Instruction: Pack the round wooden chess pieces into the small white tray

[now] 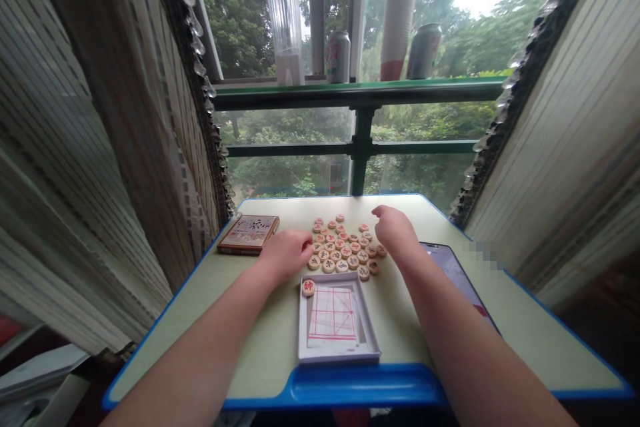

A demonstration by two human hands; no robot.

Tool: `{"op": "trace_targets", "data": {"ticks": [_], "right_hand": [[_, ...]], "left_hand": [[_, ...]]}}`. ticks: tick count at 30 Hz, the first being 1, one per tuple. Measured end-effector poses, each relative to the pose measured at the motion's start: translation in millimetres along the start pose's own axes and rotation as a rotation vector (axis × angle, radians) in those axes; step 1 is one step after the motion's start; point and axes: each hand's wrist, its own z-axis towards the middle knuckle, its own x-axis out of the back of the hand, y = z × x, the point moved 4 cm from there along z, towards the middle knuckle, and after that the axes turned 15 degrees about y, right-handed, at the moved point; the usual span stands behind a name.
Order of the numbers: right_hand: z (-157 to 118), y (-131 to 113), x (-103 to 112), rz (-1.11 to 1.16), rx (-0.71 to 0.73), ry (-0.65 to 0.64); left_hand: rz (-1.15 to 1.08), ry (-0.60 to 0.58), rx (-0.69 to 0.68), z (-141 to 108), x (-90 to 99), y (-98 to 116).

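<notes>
"Where are the pieces?"

"The pieces (pixel 346 252) lie in a loose bunch around the middle of the desk (pixel 270 360), faces showing red or dark characters. They thin out toward the far edge."

"All of them?"

"One red-marked disc (pixel 309 287) sits apart, in the far left corner of the tray (pixel 369 313). The tray is white and open, near the middle of the near edge, with a sheet (pixel 331 317) of red lines inside."

"And the left hand?"

"The left hand (pixel 290 253) is at the left side of the bunch, fingers curled in. I can't tell whether they grip a piece."

"The right?"

"The right hand (pixel 395 230) is at the bunch's right side, nearer the far edge. One finger sticks out; the others are tucked from sight, so I can't say if they hold anything."

"What else is on the desk?"

"A printed box (pixel 249 234) by the left edge, toward the far left corner. A tablet (pixel 453 273) lies toward the right edge, partly hidden by the right forearm."

"Beyond the far edge?"

"A green rail (pixel 295 100), with cans (pixel 338 58) standing above it."
</notes>
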Motion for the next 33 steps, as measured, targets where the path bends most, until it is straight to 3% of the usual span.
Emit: {"op": "trace_targets", "data": {"ticks": [4,8,12,18,21,28,33], "right_hand": [[1.8,6.9,12.7,-0.063,0.004,-0.103],[-0.2,5.2,7.8,-0.133,0.046,-0.189],[2.2,5.9,-1.3,-0.163,0.042,-0.205],[1.3,2.5,-15.9,-0.134,0.080,-0.075],[-0.7,0.6,-23.2,-0.145,0.083,0.016],[3.8,-1.8,-38.6,-0.114,0.024,0.029],[7.9,-20.6,-39.5,0.052,0.119,0.089]], "left_hand": [[-0.067,0.073,-0.038,2.1,-0.8,-2.1],[-0.144,0.126,-0.148,2.2,-1.3,0.9],[-0.130,0.075,-0.120,0.6,-4.0,0.0],[-0.101,-0.066,-0.068,-1.6,-13.7,-6.1],[-0.089,-0.072,-0.040,-1.7,-16.8,-9.2],[-0.080,-0.078,-0.007,-1.8,-16.8,-9.6],[-0.086,-0.068,-0.015,-1.6,-10.9,-7.0]]}}
